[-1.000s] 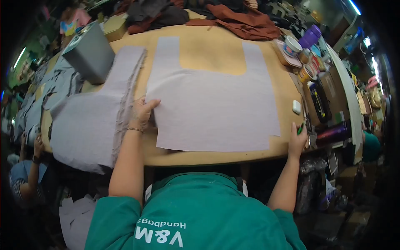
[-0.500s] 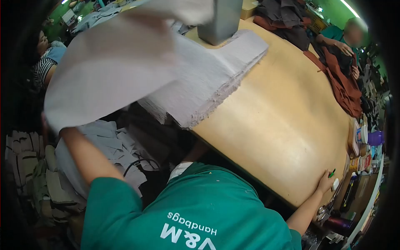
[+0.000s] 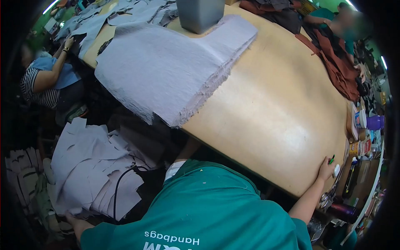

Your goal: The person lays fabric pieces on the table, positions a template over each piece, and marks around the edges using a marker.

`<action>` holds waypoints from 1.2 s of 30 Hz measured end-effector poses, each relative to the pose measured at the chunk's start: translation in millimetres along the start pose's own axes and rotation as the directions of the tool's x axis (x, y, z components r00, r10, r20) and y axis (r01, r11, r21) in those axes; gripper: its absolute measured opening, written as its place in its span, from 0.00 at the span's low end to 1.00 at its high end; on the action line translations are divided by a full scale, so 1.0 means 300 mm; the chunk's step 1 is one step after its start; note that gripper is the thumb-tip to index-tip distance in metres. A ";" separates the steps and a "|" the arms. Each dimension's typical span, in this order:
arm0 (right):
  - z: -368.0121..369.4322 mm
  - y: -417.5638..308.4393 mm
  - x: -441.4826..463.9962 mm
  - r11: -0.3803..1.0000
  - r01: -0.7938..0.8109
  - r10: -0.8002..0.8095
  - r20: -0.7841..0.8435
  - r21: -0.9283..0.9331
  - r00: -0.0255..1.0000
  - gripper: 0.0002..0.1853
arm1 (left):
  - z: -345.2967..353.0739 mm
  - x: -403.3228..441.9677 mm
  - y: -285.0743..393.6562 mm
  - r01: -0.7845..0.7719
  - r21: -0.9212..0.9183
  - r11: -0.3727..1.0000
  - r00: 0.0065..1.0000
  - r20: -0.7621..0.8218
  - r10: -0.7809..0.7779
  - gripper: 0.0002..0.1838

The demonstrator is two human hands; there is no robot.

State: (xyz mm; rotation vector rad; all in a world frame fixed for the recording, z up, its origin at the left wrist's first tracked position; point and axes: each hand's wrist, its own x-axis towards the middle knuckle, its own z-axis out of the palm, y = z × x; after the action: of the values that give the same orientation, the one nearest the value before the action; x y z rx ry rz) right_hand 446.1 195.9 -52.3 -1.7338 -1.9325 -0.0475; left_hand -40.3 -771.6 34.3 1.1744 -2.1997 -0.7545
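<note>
My left hand is at the lower left, touching the near edge of a heap of grey fabric pieces. Its fingers are small and partly hidden by the cloth, so their grip does not show. On the right edge of the table, my right hand is closed around a green pen, beside a small white object. Across the table's left corner lies a stack of grey fabric with frayed edges, overhanging the side. A grey metal block stands on its far part.
The wooden table curves away in front of me. A black cable crosses the heap. Tubs and other supplies line the right side. One co-worker sits at the left; another is behind brown fabric.
My left hand has swung down to the heap from the raised grey sheet, which no longer covers the table's left side. My right hand stays with the pen.
</note>
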 end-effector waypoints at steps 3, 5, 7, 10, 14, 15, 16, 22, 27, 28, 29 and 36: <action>-0.004 0.003 -0.005 1.000 0.008 -0.008 0.012 0.014 1.000 0.14 | -0.007 -0.003 -0.060 -0.002 0.145 0.989 0.999 0.037 -0.004 0.22; -0.019 -0.024 -0.018 0.999 0.000 0.000 0.000 0.037 1.000 0.14 | -0.014 0.011 -0.051 -0.014 0.240 0.971 0.999 0.043 0.004 0.22; -0.006 -0.008 -0.018 0.999 0.004 -0.003 -0.016 0.038 1.000 0.14 | -0.025 0.020 0.001 -0.030 0.365 0.931 0.999 0.028 0.021 0.23; -0.013 -0.025 -0.026 0.998 -0.018 0.019 -0.016 0.065 1.000 0.14 | -0.030 -0.011 0.225 -0.111 0.578 0.808 0.978 -0.081 0.193 0.23; -0.017 -0.041 -0.030 0.997 -0.014 0.017 -0.051 0.069 0.999 0.15 | 0.159 -0.177 0.731 -0.903 0.428 0.036 0.000 -0.084 0.996 0.18; -0.025 -0.052 -0.036 0.997 -0.031 0.034 -0.045 0.072 0.998 0.15 | 0.245 -0.322 0.896 -0.997 0.061 0.043 0.040 -0.055 0.998 0.14; -0.032 -0.062 -0.032 0.996 -0.046 0.049 -0.039 0.075 0.998 0.15 | 0.243 -0.694 1.046 -0.975 -0.163 0.151 0.152 0.005 0.988 0.15; -0.035 -0.057 -0.033 0.980 -0.112 0.120 -0.039 0.165 0.992 0.14 | 0.466 -1.795 1.075 -0.723 -0.636 -0.271 -0.424 0.098 0.900 0.18; -0.037 -0.067 -0.039 0.970 -0.072 0.096 -0.093 0.231 0.991 0.13 | 0.560 -1.979 1.067 -0.898 -0.373 -0.235 -0.364 0.327 0.872 0.13; -0.040 -0.073 -0.038 0.972 -0.063 0.086 -0.094 0.226 0.992 0.13 | 0.575 -1.980 1.068 -0.883 -0.403 -0.240 -0.377 0.306 0.874 0.12; -0.038 -0.070 -0.035 0.963 -0.089 0.112 -0.076 0.253 0.991 0.13 | 0.590 -1.972 1.076 -0.872 -0.427 -0.240 -0.383 0.287 0.878 0.11; -0.023 -0.047 -0.015 0.935 -0.142 0.169 -0.057 0.324 0.984 0.14 | 0.604 -1.874 1.234 -0.720 -0.694 0.006 -0.430 0.452 0.781 0.10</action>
State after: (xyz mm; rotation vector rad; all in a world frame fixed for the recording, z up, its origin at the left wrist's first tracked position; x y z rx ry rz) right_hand 435.6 186.9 -43.8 -1.6310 -1.6321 0.2342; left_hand -99.0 -77.2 54.4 -1.5399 -2.7358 -0.6150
